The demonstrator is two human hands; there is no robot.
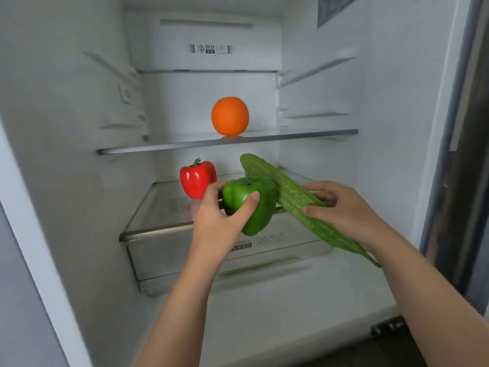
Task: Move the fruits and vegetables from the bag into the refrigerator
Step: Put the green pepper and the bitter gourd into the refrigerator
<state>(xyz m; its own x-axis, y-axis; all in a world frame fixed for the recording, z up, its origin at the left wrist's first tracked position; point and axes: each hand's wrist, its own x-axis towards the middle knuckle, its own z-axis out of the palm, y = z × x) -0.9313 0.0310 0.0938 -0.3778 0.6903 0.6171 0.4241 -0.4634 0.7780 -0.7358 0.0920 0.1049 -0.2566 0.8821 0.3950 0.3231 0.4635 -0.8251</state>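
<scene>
Green pepper [264, 210] left hand [214, 223], gourd [285, 192] right hand [344, 210]

"净 deo" mark on refrigerator back panel [209, 49], drawer front label [258, 241] blurred, seemingly icons, unreadable

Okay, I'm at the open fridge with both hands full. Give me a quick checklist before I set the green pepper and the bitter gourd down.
1. Left hand grip on the green bell pepper: thumb and fingers curl round it. Ok.
2. Right hand grip on the bitter gourd: held near its middle, both ends free. Ok.
3. Bare room on the lower glass shelf left of the red bell pepper. Ok.
4. Gourd's far tip is below the upper glass shelf. Ok.
5. Orange sits on the upper shelf, out of the way. Ok.
6. Whether the gourd fits lengthwise on the lower shelf: cannot tell.
</scene>
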